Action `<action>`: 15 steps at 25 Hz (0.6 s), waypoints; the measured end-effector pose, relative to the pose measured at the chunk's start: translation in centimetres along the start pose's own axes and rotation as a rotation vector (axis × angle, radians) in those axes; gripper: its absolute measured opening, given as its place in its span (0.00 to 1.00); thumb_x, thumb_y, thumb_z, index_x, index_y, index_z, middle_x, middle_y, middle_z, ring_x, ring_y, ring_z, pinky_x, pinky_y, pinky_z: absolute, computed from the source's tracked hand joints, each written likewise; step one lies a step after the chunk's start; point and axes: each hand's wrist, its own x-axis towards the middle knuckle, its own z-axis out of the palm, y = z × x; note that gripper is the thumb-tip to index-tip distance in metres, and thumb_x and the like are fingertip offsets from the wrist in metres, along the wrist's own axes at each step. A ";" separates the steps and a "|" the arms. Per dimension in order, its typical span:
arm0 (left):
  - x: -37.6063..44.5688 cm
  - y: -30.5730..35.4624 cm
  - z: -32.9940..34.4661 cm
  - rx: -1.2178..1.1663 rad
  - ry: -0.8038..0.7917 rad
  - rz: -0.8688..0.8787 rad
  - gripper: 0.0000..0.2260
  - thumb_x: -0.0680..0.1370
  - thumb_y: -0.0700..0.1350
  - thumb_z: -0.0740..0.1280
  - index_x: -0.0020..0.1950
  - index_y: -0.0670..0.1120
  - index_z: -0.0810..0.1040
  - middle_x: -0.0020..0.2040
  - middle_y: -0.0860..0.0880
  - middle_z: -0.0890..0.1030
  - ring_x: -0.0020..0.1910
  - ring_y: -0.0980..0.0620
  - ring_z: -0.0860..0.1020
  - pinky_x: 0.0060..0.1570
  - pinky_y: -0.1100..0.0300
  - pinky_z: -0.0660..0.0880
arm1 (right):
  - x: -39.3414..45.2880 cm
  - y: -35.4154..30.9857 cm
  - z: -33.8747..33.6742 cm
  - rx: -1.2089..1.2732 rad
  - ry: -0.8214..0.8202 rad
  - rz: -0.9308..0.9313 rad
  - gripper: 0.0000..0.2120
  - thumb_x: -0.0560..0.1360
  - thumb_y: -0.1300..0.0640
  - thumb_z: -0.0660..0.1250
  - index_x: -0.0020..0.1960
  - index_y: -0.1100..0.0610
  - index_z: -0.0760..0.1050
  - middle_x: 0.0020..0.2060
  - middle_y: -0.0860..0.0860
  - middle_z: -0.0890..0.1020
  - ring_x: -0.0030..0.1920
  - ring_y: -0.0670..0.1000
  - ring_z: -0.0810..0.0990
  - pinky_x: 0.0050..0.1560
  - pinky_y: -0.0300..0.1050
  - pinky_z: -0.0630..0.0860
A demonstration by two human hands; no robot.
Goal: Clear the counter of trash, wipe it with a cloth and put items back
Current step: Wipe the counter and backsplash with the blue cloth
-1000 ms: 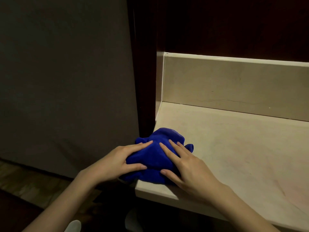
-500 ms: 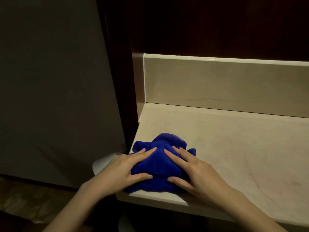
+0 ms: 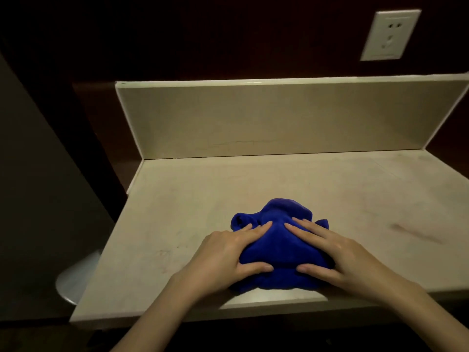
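Two hands press flat on a bunched blue cloth [image 3: 278, 246] that sits on the pale stone counter [image 3: 177, 224], close to its front edge and a little right of the middle. On the cloth's left side, the left hand [image 3: 223, 260] lies with straight fingers fanned slightly and the thumb tucked along the near side. The right hand [image 3: 337, 255] mirrors it on the right side, fingers straight and slightly spread, thumb pointing inward. A raised backsplash [image 3: 266, 118] runs along the counter's back. Above it, on the dark wall, is a white outlet plate [image 3: 389, 35]. Beyond the counter's left edge, lower down, a pale round object [image 3: 76, 275] shows partly.
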 end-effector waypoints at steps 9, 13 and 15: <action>5.3 7.5 3.2 -0.033 0.052 0.096 0.33 0.75 0.65 0.61 0.77 0.63 0.51 0.74 0.54 0.66 0.73 0.56 0.64 0.65 0.57 0.67 | -5.2 7.3 -3.7 0.107 0.005 0.064 0.36 0.60 0.18 0.51 0.64 0.19 0.41 0.68 0.23 0.52 0.66 0.24 0.55 0.65 0.27 0.59; 5.4 7.4 3.9 -0.082 0.048 0.049 0.33 0.75 0.65 0.62 0.76 0.65 0.52 0.75 0.51 0.65 0.70 0.51 0.70 0.65 0.57 0.68 | -5.3 7.5 -3.5 0.126 0.031 0.063 0.35 0.62 0.19 0.53 0.66 0.20 0.46 0.67 0.22 0.56 0.67 0.23 0.54 0.61 0.23 0.56; 5.0 7.0 3.8 -0.116 0.051 0.039 0.32 0.75 0.64 0.63 0.76 0.65 0.53 0.75 0.52 0.65 0.70 0.51 0.70 0.66 0.57 0.68 | -5.0 7.1 -3.0 0.127 0.053 0.063 0.35 0.63 0.20 0.53 0.67 0.22 0.47 0.67 0.20 0.54 0.68 0.25 0.53 0.64 0.25 0.53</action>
